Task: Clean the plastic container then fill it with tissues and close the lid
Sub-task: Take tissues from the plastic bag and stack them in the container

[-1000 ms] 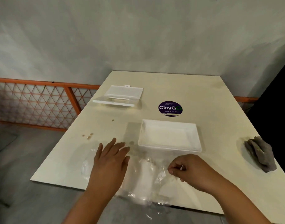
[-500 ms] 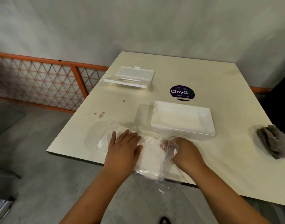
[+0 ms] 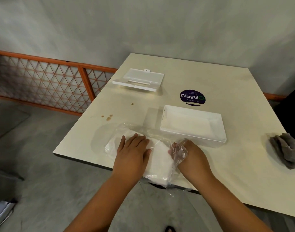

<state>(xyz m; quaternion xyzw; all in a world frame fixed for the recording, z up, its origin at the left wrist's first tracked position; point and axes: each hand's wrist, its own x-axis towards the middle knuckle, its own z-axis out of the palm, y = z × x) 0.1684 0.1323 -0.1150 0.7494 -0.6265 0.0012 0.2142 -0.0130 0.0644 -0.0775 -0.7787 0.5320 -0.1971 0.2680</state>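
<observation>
Your left hand (image 3: 132,152) lay flat, fingers spread, on tissue pack (image 3: 158,162) at near table edge; right hand (image 3: 187,154) pinched wrapper (image 3: 178,150). Container (image 3: 192,125) open, just beyond. Risk: pack overhung edge, hard tug w/ slippery film could've dropped it.

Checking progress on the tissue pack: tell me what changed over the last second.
The right hand went from pinching the wrapper's edge to pushing into the plastic wrapper. The left hand stayed flat on the tissue pack. The container, lid and grey cloth did not move.
</observation>
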